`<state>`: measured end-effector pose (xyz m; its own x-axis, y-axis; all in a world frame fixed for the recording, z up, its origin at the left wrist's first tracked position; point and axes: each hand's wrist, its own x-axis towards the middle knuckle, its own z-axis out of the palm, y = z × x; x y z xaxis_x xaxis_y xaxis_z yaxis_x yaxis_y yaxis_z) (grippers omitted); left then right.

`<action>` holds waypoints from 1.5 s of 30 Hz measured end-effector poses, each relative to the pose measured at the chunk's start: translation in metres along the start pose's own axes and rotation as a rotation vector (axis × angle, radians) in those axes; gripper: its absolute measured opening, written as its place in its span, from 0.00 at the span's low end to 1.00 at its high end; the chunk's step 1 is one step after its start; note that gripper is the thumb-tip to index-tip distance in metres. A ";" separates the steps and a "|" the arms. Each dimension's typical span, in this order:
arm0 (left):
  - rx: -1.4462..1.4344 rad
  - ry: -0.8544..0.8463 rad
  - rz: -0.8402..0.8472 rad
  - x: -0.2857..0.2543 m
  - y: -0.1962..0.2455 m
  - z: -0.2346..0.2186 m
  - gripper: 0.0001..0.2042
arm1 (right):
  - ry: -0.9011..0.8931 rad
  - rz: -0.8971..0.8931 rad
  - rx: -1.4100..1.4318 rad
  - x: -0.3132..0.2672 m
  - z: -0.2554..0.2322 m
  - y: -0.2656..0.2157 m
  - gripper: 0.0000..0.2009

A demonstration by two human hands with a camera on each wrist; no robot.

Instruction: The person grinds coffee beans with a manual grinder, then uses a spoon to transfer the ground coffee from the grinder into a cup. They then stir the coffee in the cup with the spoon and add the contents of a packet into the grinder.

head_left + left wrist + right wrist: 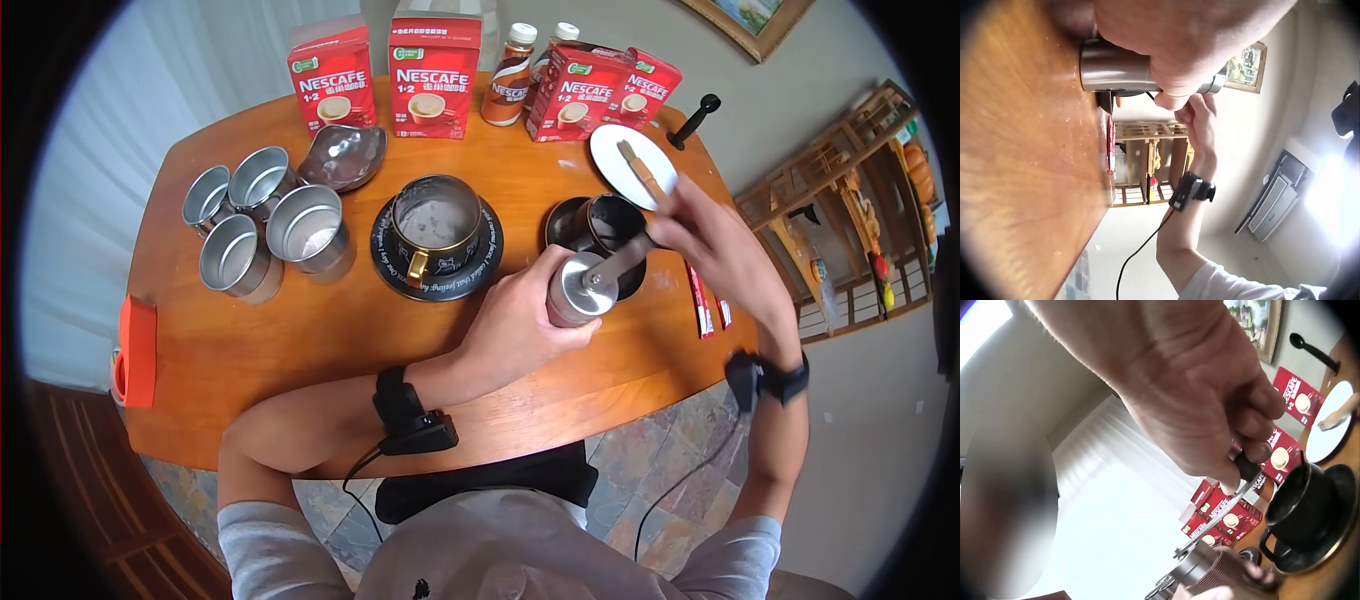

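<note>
My left hand grips the steel body of a hand coffee grinder, fingers wrapped round it. In the left wrist view the grinder body stands over the wooden table. My right hand holds the dark knob at the end of the flat metal crank. The crank reaches out from the grinder's top toward the right. Just behind the grinder is a black cup on a black saucer, partly hidden in the head view.
Left of the hands, a gold-handled cup sits on a lettered saucer. Several metal cups stand further left. Behind are red Nescafe boxes, bottles and a white plate with a brush. Red sachets lie right.
</note>
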<state>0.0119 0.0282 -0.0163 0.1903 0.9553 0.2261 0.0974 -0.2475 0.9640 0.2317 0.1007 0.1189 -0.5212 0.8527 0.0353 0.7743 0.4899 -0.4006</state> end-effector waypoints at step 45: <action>0.083 -0.098 0.203 0.006 -0.026 0.002 0.23 | -0.006 -0.626 -0.147 0.058 0.074 -0.108 0.14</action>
<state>0.0124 0.0405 -0.0404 0.3076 0.8656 0.3951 0.1270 -0.4489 0.8845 0.0915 0.0836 0.0960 -0.8922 0.3965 0.2162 0.3639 0.9147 -0.1759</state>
